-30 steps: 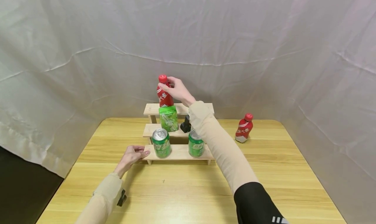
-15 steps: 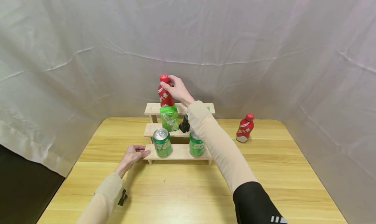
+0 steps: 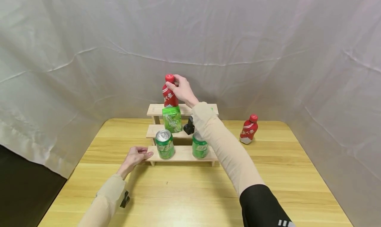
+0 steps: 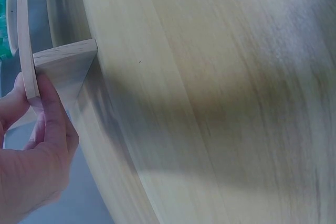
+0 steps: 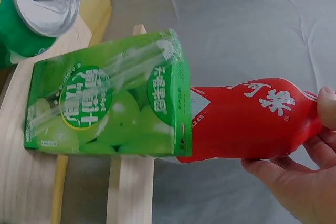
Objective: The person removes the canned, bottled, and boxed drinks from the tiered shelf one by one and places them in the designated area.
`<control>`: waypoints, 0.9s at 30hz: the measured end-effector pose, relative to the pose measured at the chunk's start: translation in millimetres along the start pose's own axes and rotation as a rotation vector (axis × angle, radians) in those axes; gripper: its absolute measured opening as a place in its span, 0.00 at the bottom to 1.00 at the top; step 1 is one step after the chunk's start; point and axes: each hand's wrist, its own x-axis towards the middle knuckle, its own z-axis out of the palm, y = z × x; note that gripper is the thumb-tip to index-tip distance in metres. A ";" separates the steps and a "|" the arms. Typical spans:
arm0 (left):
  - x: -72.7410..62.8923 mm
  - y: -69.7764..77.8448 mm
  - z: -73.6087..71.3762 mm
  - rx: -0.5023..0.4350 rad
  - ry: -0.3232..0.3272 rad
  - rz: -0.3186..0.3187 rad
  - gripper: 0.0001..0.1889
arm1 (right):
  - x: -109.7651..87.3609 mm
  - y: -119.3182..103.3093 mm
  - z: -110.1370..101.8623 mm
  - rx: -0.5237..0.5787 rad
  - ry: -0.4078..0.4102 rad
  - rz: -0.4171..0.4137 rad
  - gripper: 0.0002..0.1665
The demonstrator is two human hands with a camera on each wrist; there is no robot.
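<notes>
My right hand [image 3: 183,90] grips a red cola bottle [image 3: 170,95] near its neck, upright over the left part of the top tier of a wooden three-step shelf [image 3: 184,157]. In the right wrist view the thumb and fingers wrap the narrow end of the bottle [image 5: 252,119]. A green juice box [image 3: 172,120] with a straw on its face stands on the middle tier, hiding the bottle's base. My left hand [image 3: 135,158] pinches the left end of the lowest tier. The left wrist view shows thumb and fingers on either side of that board [image 4: 25,40].
Two green soda cans, a left can [image 3: 165,145] and a right can [image 3: 199,146], stand on the lowest tier; my right sleeve partly covers the right one. Another red bottle [image 3: 248,129] stands on the table [image 3: 190,190] at right. A grey curtain [image 3: 190,38] hangs behind.
My right hand and the red bottle have shifted slightly to the right along the top tier. The left hand keeps its hold on the lowest tier.
</notes>
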 end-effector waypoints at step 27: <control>-1.3 2.2 -1.3 -0.008 -0.001 -0.001 0.26 | -10.9 -11.8 -60.7 0.092 0.159 -0.064 0.23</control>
